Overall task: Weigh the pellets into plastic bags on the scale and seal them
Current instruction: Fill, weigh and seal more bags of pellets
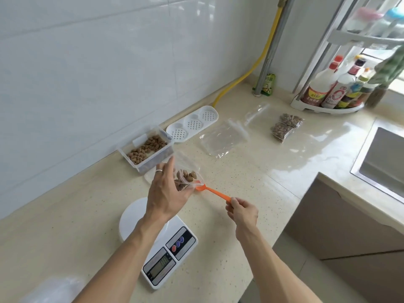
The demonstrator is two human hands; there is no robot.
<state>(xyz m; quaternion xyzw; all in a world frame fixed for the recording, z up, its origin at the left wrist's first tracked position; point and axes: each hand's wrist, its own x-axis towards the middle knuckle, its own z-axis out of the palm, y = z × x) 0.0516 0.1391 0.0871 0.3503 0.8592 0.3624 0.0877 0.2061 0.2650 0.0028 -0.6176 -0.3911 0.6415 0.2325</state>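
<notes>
**Scooping pellets into the bag**

Left hand [168,189] grips a small plastic bag [185,173] with some pellets [189,176] inside, held just above the scale [161,248]. Right hand [241,212] pinches an orange scoop [213,192], its tip at the bag's mouth. Pellet tub [147,148] sits behind

White tiled wall [98,62]; speckled beige countertop [251,176]; steel sink [384,158] at right; glossy daylight glare

The countertop [251,171] looked like glossy speckled stone; the wall tiles [87,62] were smooth and shiny; the scale [161,254] was white plastic; the bags [220,141] were clear film; the spoon [215,193] was orange plastic.
</notes>
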